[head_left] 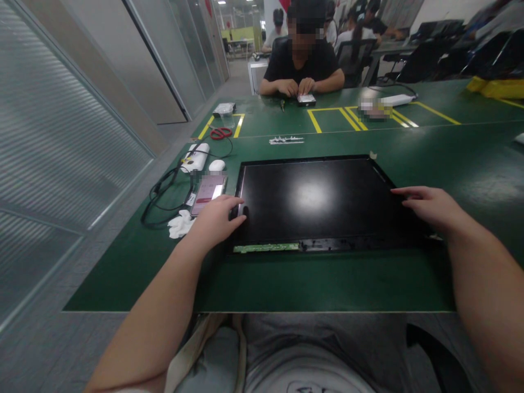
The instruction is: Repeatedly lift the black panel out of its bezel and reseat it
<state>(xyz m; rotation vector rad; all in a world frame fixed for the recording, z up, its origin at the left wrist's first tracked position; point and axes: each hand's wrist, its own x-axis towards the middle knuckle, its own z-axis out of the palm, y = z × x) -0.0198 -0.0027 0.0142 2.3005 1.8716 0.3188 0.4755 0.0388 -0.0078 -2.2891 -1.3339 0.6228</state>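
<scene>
A large black screen panel [315, 199] lies flat on the green table [311, 284], with a thin green circuit strip [266, 248] along its near edge. My left hand [216, 218] grips the panel's left edge, fingers curled over it and thumb on the glass. My right hand [429, 206] rests on the panel's right edge with the fingers bent down onto it. Both forearms reach in from the bottom of the view.
Left of the panel lie a phone [208, 192], a white cloth [180, 224], a white mouse [216, 165], a power strip [195, 158] with black cable and red scissors [221, 132]. Small parts [286, 140] sit behind. A person [303, 65] works at the far side.
</scene>
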